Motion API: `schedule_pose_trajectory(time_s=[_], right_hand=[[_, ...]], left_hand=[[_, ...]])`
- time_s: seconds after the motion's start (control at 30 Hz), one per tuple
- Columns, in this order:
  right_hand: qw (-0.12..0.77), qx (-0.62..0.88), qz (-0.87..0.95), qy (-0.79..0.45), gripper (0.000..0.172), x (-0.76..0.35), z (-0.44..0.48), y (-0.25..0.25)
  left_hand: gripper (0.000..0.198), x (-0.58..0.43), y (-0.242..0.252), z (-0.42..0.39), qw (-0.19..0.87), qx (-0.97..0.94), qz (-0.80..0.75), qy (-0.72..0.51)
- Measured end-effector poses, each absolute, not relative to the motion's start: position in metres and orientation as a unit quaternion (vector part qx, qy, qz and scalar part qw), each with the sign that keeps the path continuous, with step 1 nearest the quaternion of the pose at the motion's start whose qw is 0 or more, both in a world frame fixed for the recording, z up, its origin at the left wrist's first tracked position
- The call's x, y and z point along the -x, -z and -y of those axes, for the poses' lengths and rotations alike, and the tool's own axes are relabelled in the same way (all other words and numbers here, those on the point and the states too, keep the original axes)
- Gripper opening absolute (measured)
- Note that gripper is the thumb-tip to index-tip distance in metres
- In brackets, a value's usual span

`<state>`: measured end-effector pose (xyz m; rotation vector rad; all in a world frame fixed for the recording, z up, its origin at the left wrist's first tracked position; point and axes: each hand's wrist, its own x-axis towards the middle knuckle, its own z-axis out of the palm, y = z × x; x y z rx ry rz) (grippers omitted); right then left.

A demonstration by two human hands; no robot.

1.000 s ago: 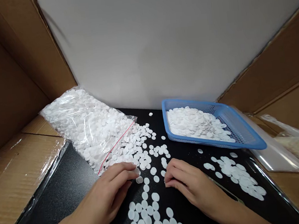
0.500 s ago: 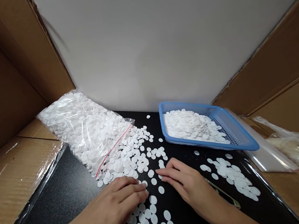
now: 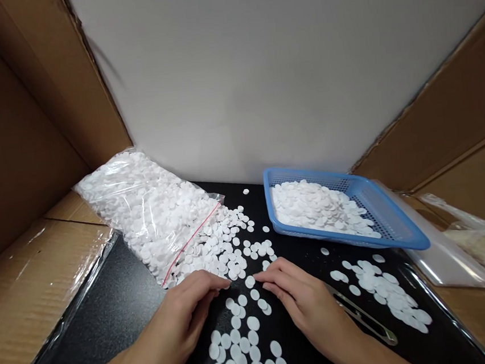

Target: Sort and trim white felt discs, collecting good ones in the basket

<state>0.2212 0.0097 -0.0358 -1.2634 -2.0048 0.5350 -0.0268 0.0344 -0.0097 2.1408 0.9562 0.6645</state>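
Small white round discs (image 3: 227, 246) spill from an opened clear zip bag (image 3: 151, 213) onto a black mat (image 3: 121, 308). My left hand (image 3: 182, 319) lies palm down with its fingers stretched flat, fingertips at the near edge of the spilled heap. My right hand (image 3: 300, 296) is also flat and open, its fingertips touching discs just right of the left hand's. A loose cluster of discs (image 3: 248, 353) lies between my wrists near the front edge.
A blue mesh basket (image 3: 396, 224) with a heap of discs stands at the back right. Another patch of discs (image 3: 385, 288) lies right of my right hand, beside metal tweezers (image 3: 362, 319). Cardboard walls close both sides; clear bags (image 3: 466, 240) lie at right.
My left hand slid toward me over the discs, then back up to the heap's edge. My right hand stretched its fingers leftward. More discs now lie between my hands.
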Motion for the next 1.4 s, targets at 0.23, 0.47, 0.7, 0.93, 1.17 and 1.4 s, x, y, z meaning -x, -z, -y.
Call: schedule_pose_trajectory(time_s=[0.23, 0.47, 0.7, 0.93, 1.17, 1.4], right_hand=[[0.320, 0.491, 0.790, -0.180, 0.020, -0.211, -0.015, 0.039], [0.332, 0.454, 0.784, -0.263, 0.016, -0.211, -0.009, 0.024], [0.330, 0.490, 0.764, -0.260, 0.014, -0.208, -0.008, 0.033], [0.304, 0.500, 0.759, -0.285, 0.015, -0.201, -0.003, 0.033], [0.306, 0.486, 0.767, -0.287, 0.016, -0.202, -0.008, 0.021], [0.246, 0.468, 0.829, -0.181, 0.014, -0.192, -0.035, 0.030]], left_hand=[[0.052, 0.019, 0.003, -0.027, 0.304, -0.907, -0.260, -0.135], [0.042, 0.020, -0.010, -0.027, 0.343, -0.902, -0.229, -0.127], [0.027, 0.026, 0.011, -0.036, 0.289, -0.864, -0.336, -0.238], [0.034, 0.026, 0.021, -0.041, 0.232, -0.867, -0.367, -0.243], [0.053, 0.030, 0.024, -0.033, 0.119, -0.913, -0.362, -0.144], [0.081, 0.037, 0.032, -0.021, 0.076, -0.936, -0.331, -0.092]])
